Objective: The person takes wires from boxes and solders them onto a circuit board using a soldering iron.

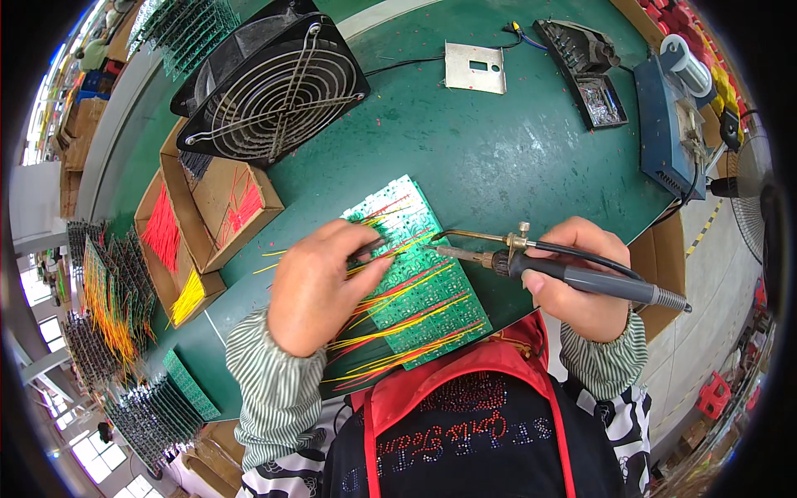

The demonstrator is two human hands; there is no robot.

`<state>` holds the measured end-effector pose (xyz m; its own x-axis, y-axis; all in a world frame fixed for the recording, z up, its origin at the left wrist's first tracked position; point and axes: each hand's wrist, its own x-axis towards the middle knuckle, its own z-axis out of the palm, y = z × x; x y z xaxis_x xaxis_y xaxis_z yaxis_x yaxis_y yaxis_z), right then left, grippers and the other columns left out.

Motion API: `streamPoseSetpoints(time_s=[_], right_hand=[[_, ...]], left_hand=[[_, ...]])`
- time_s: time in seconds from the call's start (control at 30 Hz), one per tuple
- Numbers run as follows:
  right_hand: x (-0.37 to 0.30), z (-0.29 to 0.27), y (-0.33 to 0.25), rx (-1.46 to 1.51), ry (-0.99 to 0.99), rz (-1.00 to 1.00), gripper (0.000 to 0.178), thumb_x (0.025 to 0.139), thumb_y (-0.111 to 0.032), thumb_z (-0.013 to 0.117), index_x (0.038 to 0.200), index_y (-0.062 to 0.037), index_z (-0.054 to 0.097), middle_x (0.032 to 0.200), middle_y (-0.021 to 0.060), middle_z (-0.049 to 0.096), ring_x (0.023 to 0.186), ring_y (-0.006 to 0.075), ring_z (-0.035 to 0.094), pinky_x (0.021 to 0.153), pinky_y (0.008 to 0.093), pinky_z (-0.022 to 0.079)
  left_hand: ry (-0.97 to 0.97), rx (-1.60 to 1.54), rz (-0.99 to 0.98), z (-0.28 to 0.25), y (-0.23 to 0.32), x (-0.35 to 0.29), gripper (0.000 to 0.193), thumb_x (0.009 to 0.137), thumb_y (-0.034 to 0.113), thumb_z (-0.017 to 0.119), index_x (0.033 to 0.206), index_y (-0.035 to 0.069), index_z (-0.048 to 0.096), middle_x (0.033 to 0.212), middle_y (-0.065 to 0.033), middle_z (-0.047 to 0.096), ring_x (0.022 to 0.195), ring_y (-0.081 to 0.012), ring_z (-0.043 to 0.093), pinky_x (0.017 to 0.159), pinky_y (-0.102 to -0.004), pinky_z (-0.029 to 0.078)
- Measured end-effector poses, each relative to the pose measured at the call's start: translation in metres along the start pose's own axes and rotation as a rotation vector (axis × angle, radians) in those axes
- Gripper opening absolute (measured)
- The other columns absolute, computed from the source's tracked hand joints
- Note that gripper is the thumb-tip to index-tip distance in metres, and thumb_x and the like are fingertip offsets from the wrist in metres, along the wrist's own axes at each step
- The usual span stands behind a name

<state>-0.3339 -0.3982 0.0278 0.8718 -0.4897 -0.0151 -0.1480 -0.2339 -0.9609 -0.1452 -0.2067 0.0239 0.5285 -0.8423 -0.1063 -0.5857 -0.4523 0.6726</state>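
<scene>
A green circuit board panel [432, 311] lies on the table before me, with red and yellow wires [390, 334] sticking out to its left in several rows. My right hand [583, 278] is closed around a soldering iron [573, 278], which has a thin curved solder-feed tube [477, 236] along it. The iron's tip reaches the board's upper middle; whether it touches cannot be told. Over the board's left edge, my left hand [324, 278] has thumb and fingers bent together in a pinch beside the wires. Its fingertips partly hide what they grip, seemingly a wire end.
A black fan [278, 95] with a wire guard stands at the back left. Cardboard boxes [241, 236] hold red and yellow wires. Stacked boards [154, 415] line the left. A metal plate [475, 68], black tool tray [602, 101] and blue solder feeder [664, 124] sit farther back.
</scene>
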Motion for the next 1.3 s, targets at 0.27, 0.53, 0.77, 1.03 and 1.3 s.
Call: streamPoseSetpoints(time_s=[0.27,0.53,0.77,1.03,1.3], right_hand=[[-0.006,-0.006,0.001,0.054,0.064,0.115,0.018,0.07,-0.01,0.072,0.081,0.0007,0.061,0.067,0.004,0.064,0.059,0.0074,0.059,0.054,0.0229,0.046],[-0.002,-0.004,0.002,0.085,0.072,0.113,0.017,0.069,-0.008,0.07,0.079,0.0012,0.061,0.065,0.0033,0.062,0.059,0.0062,0.056,0.054,0.0222,0.044],[0.003,0.0,0.004,0.08,0.055,0.145,0.018,0.068,-0.01,0.071,0.079,0.0006,0.061,0.064,0.0026,0.061,0.058,0.0057,0.055,0.053,0.0222,0.043],[0.001,-0.003,0.004,0.045,0.05,0.101,0.018,0.069,-0.01,0.071,0.081,0.0003,0.061,0.066,0.0031,0.062,0.06,0.0062,0.057,0.054,0.0223,0.045],[-0.009,-0.012,-0.002,0.045,0.052,0.081,0.02,0.071,-0.011,0.073,0.083,-0.0001,0.061,0.069,0.0038,0.065,0.061,0.0069,0.06,0.055,0.022,0.046]], left_hand=[[0.143,0.171,0.099,-0.004,0.015,-0.001,0.012,0.079,0.004,0.067,0.09,0.0,0.064,0.074,-0.0126,0.063,0.062,-0.021,0.061,0.057,-0.0294,0.046],[0.044,0.045,0.102,0.025,0.007,0.013,0.013,0.075,0.007,0.07,0.082,-0.002,0.062,0.07,-0.0117,0.058,0.058,-0.0235,0.055,0.053,-0.0324,0.043],[-0.002,0.047,0.081,0.024,0.008,0.014,0.012,0.076,0.01,0.067,0.082,0.0,0.063,0.073,-0.0111,0.059,0.063,-0.0263,0.057,0.057,-0.0352,0.045],[0.019,0.033,0.12,0.025,0.005,0.016,0.012,0.074,0.006,0.07,0.081,-0.001,0.063,0.071,-0.0095,0.058,0.056,-0.0203,0.053,0.053,-0.0308,0.042],[0.067,0.066,0.165,0.008,0.006,0.005,0.01,0.077,0.005,0.068,0.084,-0.001,0.064,0.074,-0.0111,0.06,0.06,-0.0233,0.057,0.055,-0.0309,0.045]])
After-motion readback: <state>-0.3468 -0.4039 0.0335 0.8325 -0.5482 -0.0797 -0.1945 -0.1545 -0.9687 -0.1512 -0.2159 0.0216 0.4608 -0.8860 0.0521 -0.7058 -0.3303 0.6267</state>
